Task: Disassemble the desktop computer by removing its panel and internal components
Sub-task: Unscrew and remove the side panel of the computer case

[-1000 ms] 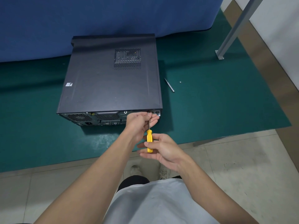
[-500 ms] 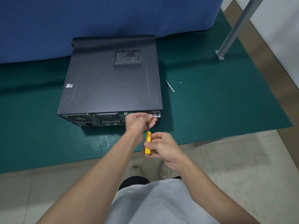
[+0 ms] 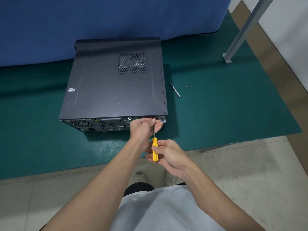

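A black desktop computer case point(image 3: 113, 84) lies on its side on the green mat point(image 3: 216, 114), its rear panel facing me and its side panel with a vent grille on top. My right hand point(image 3: 168, 155) grips the yellow handle of a screwdriver point(image 3: 155, 149), whose tip meets the upper right of the rear panel. My left hand point(image 3: 143, 126) pinches the metal shaft near the tip, right against the case.
A loose metal bit point(image 3: 175, 90) and a small screw point(image 3: 186, 86) lie on the mat to the right of the case. A grey metal post point(image 3: 240, 32) stands at the back right. A blue cloth wall point(image 3: 100, 19) runs behind. Tiled floor lies below the mat's edge.
My right hand has re-gripped and turned on the yellow handle, fingers closing round it. The left hand stays on the shaft at the case.
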